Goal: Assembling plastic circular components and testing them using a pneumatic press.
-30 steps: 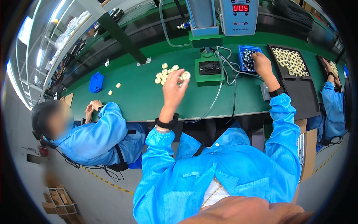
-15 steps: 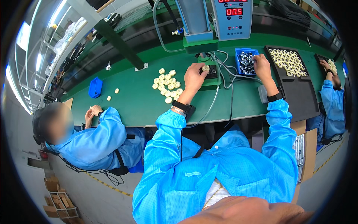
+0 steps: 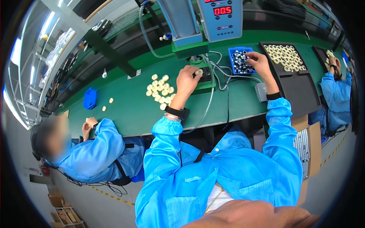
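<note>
My left hand [image 3: 185, 81] is at the black fixture [image 3: 205, 74] under the press, its thumb and fingers closed round a cream ring-shaped part [image 3: 199, 72]. To its left lies a loose group of similar cream parts [image 3: 160, 90] on the green bench. My right hand [image 3: 259, 65] reaches over the right side of a blue bin [image 3: 231, 62] of small metal sleeves [image 3: 242, 64]. Its thumb and index finger are bent together at the sleeves; whether a piece is between them is too small to make out.
The press cylinder [image 3: 176, 19] and a grey-blue control box [image 3: 224, 28] stand above the fixture. Cables [image 3: 227, 91] cross the bench. A black tray [image 3: 294, 89] of cream rings lies right. Co-workers sit left [image 3: 91, 152] and right [image 3: 336, 93]. A blue container [image 3: 90, 98] stands left.
The whole view has shifted, so the bench appears further left. My right hand's fingers are slightly further in over the sleeves. My left hand stays at the fixture with the cream part.
</note>
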Available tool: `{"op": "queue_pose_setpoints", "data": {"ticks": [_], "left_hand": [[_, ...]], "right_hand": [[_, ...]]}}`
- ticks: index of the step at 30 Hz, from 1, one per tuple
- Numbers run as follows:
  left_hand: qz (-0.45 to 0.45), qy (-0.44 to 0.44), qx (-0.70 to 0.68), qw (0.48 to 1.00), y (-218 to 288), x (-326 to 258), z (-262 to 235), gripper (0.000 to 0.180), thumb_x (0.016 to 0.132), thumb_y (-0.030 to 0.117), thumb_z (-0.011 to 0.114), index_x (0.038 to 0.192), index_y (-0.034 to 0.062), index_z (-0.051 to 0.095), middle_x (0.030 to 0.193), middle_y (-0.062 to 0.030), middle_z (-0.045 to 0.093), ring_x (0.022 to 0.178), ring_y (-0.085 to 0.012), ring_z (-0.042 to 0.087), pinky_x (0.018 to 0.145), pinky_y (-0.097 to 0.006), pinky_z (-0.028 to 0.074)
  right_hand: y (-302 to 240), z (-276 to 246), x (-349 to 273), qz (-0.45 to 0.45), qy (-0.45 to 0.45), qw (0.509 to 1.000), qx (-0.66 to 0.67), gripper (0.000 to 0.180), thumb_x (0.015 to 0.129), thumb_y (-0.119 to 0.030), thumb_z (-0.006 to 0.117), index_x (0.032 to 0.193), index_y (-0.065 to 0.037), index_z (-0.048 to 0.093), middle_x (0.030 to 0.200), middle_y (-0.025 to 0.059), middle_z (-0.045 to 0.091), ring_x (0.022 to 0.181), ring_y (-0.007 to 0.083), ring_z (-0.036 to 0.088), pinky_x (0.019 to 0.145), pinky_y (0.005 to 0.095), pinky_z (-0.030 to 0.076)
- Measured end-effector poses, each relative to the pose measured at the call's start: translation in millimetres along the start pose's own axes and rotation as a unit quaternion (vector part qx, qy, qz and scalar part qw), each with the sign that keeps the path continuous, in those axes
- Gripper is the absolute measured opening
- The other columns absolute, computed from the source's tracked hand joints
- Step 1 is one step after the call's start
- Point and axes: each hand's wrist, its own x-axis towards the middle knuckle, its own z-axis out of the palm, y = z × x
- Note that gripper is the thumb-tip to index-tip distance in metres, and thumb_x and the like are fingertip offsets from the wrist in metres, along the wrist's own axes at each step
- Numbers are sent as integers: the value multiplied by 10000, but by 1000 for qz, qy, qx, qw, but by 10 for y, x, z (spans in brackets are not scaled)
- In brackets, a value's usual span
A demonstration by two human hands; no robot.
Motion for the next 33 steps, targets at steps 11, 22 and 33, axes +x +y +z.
{"op": "queue_pose_setpoints", "data": {"ticks": [11,22,33], "left_hand": [[35,-19,138,990,270,-300,-232,461,755,168,731,1185,49,617,1223,-153,575,1103,-362,533,912,-427,465],[-107,31,286,952,-70,-1424,-806,524,803,277,723,1256,64,566,1347,-201,461,1278,-412,392,1012,-495,378],[-125,67,284,948,-372,-1689,-762,437,820,255,693,1195,52,600,1224,-144,583,1183,-340,502,1010,-471,355]], "right_hand": [[-329,139,-289,69,-80,928,358,304,857,6,634,1157,43,605,1065,140,656,901,180,661,805,263,553],[-705,1414,-261,171,-164,836,496,311,907,56,538,1202,150,508,1131,229,610,1037,282,643,919,301,554],[-1074,1726,-251,189,-106,817,535,207,917,113,444,1098,166,527,1159,237,557,1107,342,588,1014,374,508]]}}
